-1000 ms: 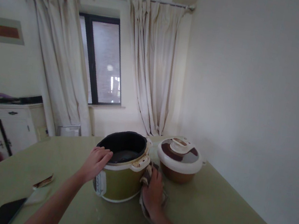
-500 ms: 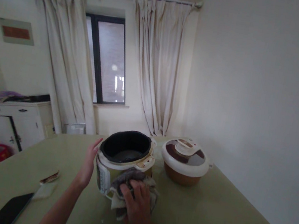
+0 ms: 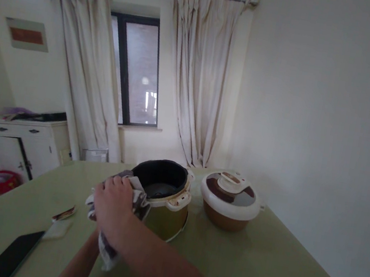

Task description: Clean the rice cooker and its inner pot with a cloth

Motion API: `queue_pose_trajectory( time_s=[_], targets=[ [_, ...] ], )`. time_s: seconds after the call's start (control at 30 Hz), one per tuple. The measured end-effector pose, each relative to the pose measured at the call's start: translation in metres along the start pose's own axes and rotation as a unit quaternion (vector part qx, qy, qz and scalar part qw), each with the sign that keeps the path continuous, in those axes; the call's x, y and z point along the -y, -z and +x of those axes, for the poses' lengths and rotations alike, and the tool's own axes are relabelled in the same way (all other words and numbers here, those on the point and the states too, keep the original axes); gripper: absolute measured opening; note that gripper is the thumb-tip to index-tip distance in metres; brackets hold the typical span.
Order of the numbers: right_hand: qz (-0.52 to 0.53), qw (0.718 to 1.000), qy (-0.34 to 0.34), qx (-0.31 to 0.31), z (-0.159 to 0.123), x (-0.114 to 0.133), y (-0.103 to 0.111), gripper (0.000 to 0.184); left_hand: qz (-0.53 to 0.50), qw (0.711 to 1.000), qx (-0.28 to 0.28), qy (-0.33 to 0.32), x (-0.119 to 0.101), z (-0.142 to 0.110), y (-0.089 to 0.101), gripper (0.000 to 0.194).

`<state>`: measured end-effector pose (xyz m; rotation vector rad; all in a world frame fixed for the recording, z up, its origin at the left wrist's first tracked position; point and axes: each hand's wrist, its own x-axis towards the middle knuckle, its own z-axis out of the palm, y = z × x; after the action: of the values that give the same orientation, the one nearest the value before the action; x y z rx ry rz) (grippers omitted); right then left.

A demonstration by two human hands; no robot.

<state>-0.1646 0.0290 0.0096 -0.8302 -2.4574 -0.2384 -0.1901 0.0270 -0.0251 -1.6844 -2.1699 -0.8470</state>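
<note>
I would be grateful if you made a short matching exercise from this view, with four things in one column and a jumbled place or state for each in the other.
Things:
1. cloth
2. cooker
3. brown pot
4. window

Places and states:
A. covered on top, standing on the table
B. dark-framed, between the curtains
C. bunched under the right hand
D. uncovered on top, with a black inside

Right pairs: 1-C, 2-D, 3-A, 4-B.
</note>
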Motion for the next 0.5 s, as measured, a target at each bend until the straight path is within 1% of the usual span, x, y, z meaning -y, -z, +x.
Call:
queue_pose_trajectory(
  time_s=[0.03,0.1,0.13,0.17,0.2,0.27,0.3,0.37,0.4,0.43,0.5],
  targets=[
    [-0.004,1.000,0.014,-0.007,-0.010,-0.005,0.004,0.019,-0.026,1.000,-0.001,-0.008,0.002,-0.003,-0.006,0.026],
    [-0.013,0.998,0.047,-0.037,-0.044,-0.020,0.008,0.022,-0.143,0.990,-0.004,-0.016,0.014,-0.014,-0.027,0.035],
    [-0.018,0.996,0.068,-0.054,-0.065,-0.029,0.009,0.025,-0.229,0.973,0.000,-0.013,0.023,-0.020,-0.040,0.041],
    [-0.020,0.995,0.075,-0.061,-0.088,-0.038,0.010,0.025,-0.316,0.949,0.002,0.003,0.034,-0.026,-0.053,0.047],
    [-0.021,0.995,0.080,-0.058,-0.109,-0.049,0.012,0.025,-0.381,0.925,-0.002,0.018,0.043,-0.031,-0.065,0.053],
    [-0.023,0.994,0.094,-0.046,-0.146,-0.071,0.020,0.030,-0.442,0.896,-0.011,0.040,0.059,-0.036,-0.085,0.065],
    [-0.027,0.994,0.098,-0.044,-0.160,-0.081,0.028,0.033,-0.454,0.889,-0.015,0.050,0.064,-0.037,-0.092,0.070],
    [-0.022,0.995,0.076,-0.054,-0.174,-0.102,0.049,0.037,-0.467,0.882,-0.017,0.062,0.068,-0.041,-0.101,0.082],
    [-0.003,0.997,0.059,-0.057,-0.175,-0.112,0.062,0.042,-0.471,0.880,-0.023,0.061,0.069,-0.044,-0.104,0.093],
    [0.029,0.997,0.036,-0.059,-0.170,-0.122,0.075,0.049,-0.467,0.882,-0.033,0.053,0.068,-0.048,-0.106,0.105],
    [0.101,0.992,-0.007,-0.072,-0.150,-0.139,0.098,0.068,-0.438,0.895,-0.073,0.030,0.065,-0.058,-0.109,0.124]
  ],
)
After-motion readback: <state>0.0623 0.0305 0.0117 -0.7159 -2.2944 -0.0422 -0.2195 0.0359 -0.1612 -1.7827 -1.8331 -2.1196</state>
